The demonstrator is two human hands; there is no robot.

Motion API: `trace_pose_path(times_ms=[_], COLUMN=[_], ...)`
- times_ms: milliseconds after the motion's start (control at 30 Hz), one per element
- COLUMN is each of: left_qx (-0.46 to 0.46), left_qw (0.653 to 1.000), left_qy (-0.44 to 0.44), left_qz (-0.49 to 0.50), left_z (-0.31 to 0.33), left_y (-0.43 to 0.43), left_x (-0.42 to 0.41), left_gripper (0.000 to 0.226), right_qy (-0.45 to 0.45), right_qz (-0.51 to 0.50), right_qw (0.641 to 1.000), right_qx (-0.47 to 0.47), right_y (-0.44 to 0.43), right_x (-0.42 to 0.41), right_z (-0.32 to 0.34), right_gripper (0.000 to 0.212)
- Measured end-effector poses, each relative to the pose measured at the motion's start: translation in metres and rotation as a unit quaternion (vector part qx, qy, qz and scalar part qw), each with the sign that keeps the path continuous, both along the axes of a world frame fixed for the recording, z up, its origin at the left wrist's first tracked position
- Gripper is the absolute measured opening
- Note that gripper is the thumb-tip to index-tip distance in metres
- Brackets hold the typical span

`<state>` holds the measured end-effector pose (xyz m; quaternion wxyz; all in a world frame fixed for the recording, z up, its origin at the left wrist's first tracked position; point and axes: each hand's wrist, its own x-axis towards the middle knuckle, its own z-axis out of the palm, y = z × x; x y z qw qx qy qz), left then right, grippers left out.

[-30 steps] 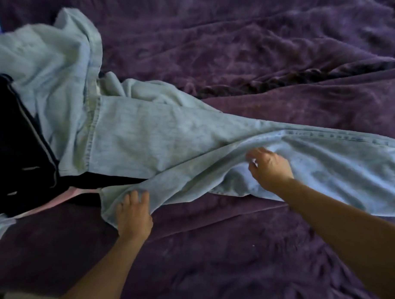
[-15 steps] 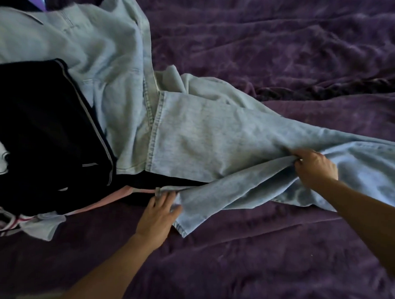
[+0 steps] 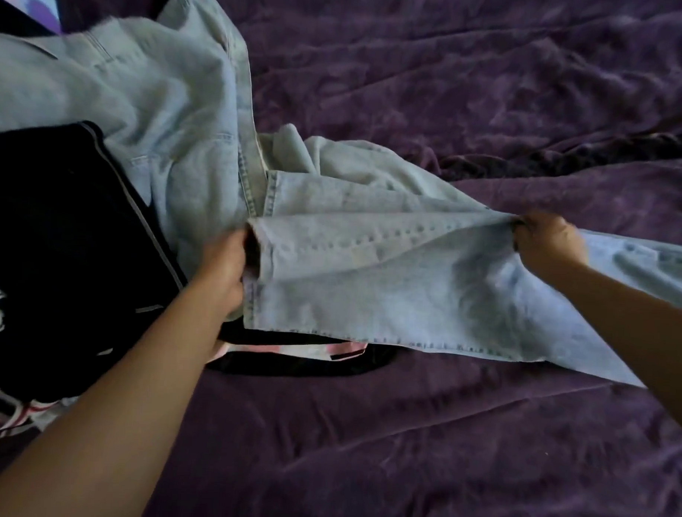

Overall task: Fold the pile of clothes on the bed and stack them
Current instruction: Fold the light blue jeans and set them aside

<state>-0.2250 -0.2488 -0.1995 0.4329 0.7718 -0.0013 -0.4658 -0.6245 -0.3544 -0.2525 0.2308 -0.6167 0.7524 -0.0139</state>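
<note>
A rumpled purple bedspread (image 3: 441, 436) (plush-looking) fills the background.

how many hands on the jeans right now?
2. Left hand grips the jeans at the leg hem, beside the black garment; right hand pinches the side seam farther right.

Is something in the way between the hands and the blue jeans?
Nothing visible is. The left hand grips the jeans at the leg's hem, and the right hand pinches the seam farther along.
</note>
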Motion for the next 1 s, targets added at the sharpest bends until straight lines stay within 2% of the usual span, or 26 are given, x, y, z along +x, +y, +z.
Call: trace_pose_path(times_ms=[33, 100, 167, 200, 267, 300, 333, 367, 400, 500, 600, 667, 733, 767, 833, 933, 1000], left_qx=[0.018, 0.030, -0.007, -0.018, -0.017, -0.011, -0.002, 0.010, 0.023, 0.066, 0.066, 0.054, 0.048, 0.046, 0.045, 0.013, -0.024], left_qw=[1.000, 0.993, 0.953, 0.915, 0.809, 0.755, 0.727, 0.729, 0.745, 0.817, 0.906, 0.952, 0.969, 0.965, 0.929, 0.815, 0.760], left_qy=[-0.001, -0.111, -0.271, -0.331, -0.438, -0.485, -0.517, -0.529, -0.525, -0.456, -0.335, -0.214, -0.113, -0.114, -0.209, -0.373, -0.410], left_qz=[0.022, -0.001, -0.134, -0.228, -0.392, -0.441, -0.452, -0.435, -0.410, -0.346, -0.251, -0.214, -0.214, -0.230, -0.303, -0.443, -0.503], left_z=[-0.001, -0.007, -0.013, -0.016, -0.024, -0.032, -0.038, -0.042, -0.044, -0.047, -0.041, -0.033, -0.022, -0.015, 0.007, 0.049, 0.072], left_y=[-0.014, -0.029, -0.023, -0.013, 0.006, 0.011, 0.010, 0.005, -0.004, -0.035, -0.047, -0.039, -0.025, -0.020, -0.023, -0.043, -0.056], left_x=[0.006, 0.011, 0.005, -0.004, -0.017, -0.019, -0.019, -0.016, -0.014, -0.005, -0.003, -0.006, -0.011, -0.011, -0.011, -0.038, -0.083], left_gripper=[0.021, 0.028, 0.039, 0.045, 0.058, 0.064, 0.066, 0.064, 0.060, 0.064, 0.076, 0.055, 0.025, 0.016, 0.008, 0.017, 0.023], right_qy=[-0.003, 0.012, 0.032, 0.029, 0.004, -0.012, -0.022, -0.024, -0.017, 0.024, 0.058, 0.078, 0.095, 0.099, 0.087, 0.025, 0.006], right_qz=[-0.006, -0.003, 0.038, 0.067, 0.120, 0.143, 0.170, 0.199, 0.224, 0.215, 0.200, 0.228, 0.266, 0.276, 0.263, 0.172, 0.114], right_qw=[1.000, 1.000, 0.999, 0.997, 0.992, 0.988, 0.984, 0.978, 0.974, 0.974, 0.972, 0.964, 0.952, 0.947, 0.946, 0.972, 0.984], right_qx=[-0.006, -0.009, -0.007, -0.010, -0.033, -0.047, -0.055, -0.052, -0.035, 0.061, 0.112, 0.107, 0.114, 0.131, 0.167, 0.158, 0.135], right_y=[-0.007, -0.013, -0.005, 0.002, 0.018, 0.025, 0.031, 0.036, 0.040, 0.037, 0.034, 0.046, 0.069, 0.080, 0.098, 0.116, 0.126], right_x=[0.003, 0.011, 0.019, 0.022, 0.029, 0.033, 0.038, 0.043, 0.047, 0.051, 0.056, 0.061, 0.058, 0.053, 0.037, 0.005, -0.019], right_z=[0.001, 0.000, -0.004, -0.008, -0.015, -0.020, -0.026, -0.032, -0.038, -0.056, -0.058, -0.052, -0.045, -0.042, -0.036, -0.023, -0.014], right_gripper=[0.030, 0.036, 0.041, 0.040, 0.037, 0.035, 0.034, 0.036, 0.041, 0.061, 0.069, 0.072, 0.077, 0.079, 0.076, 0.065, 0.061])
